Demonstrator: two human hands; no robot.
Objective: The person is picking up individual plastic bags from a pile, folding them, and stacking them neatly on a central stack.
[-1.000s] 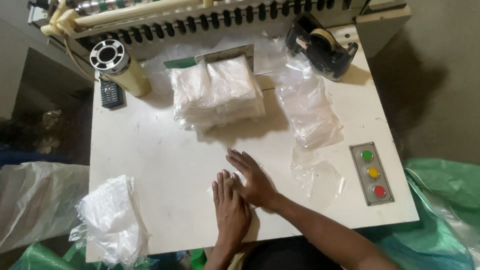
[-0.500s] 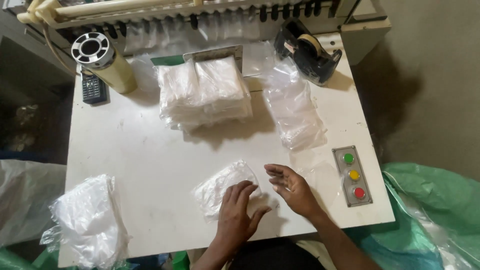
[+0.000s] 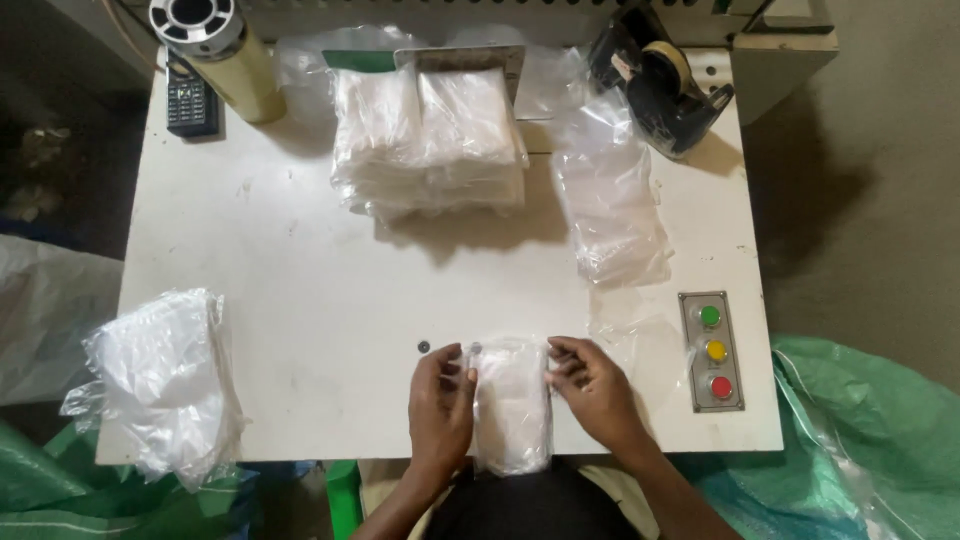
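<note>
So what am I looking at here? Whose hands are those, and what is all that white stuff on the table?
A camera on a person's head looks down at a white worktable. The left hand and right hand hold the two sides of a small clear plastic packet with something white inside. Further back sits a stack of similar packets and a pile of empty clear bags. Also there: a black tape dispenser, a yellowish roll, a phone, loose plastic at the left edge, and a panel with green, yellow and red buttons.
</note>
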